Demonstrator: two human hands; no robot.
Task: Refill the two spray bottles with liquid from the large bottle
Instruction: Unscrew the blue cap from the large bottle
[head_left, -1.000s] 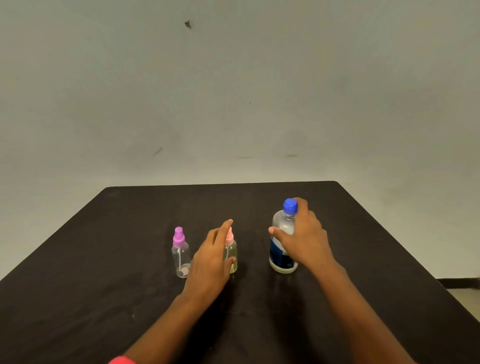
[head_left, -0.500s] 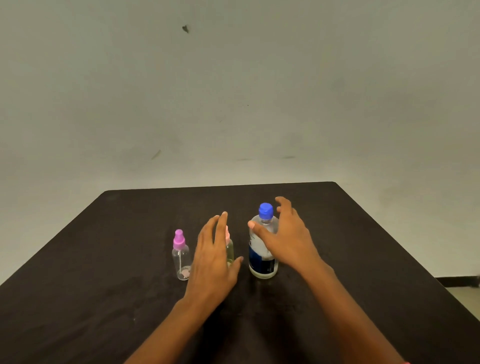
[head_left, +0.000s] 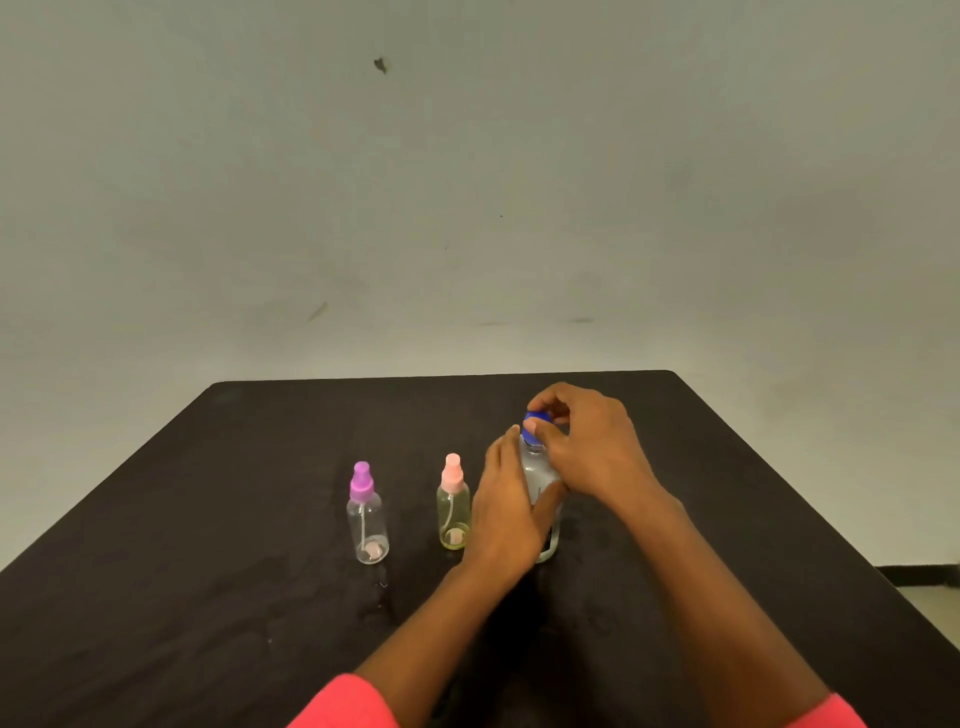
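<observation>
The large clear bottle (head_left: 537, 470) with a blue cap (head_left: 536, 420) stands upright on the black table (head_left: 208, 519). My left hand (head_left: 511, 514) wraps round its body from the left. My right hand (head_left: 587, 447) pinches the blue cap from above. Left of them stand two small spray bottles: one with a pink top (head_left: 453, 504) and yellowish liquid at the bottom, and one with a purple top (head_left: 367, 514), clear and nearly empty. Both sprayers are capped and untouched.
The table's far edge meets a plain grey wall (head_left: 467, 208). A strip of floor (head_left: 930, 597) shows beyond the table's right edge. Small wet specks (head_left: 382, 587) lie in front of the purple-topped bottle.
My right hand slid the large bottle left, then rose to pinch its cap. My left hand left the pink-topped sprayer and took hold of the large bottle's body.
</observation>
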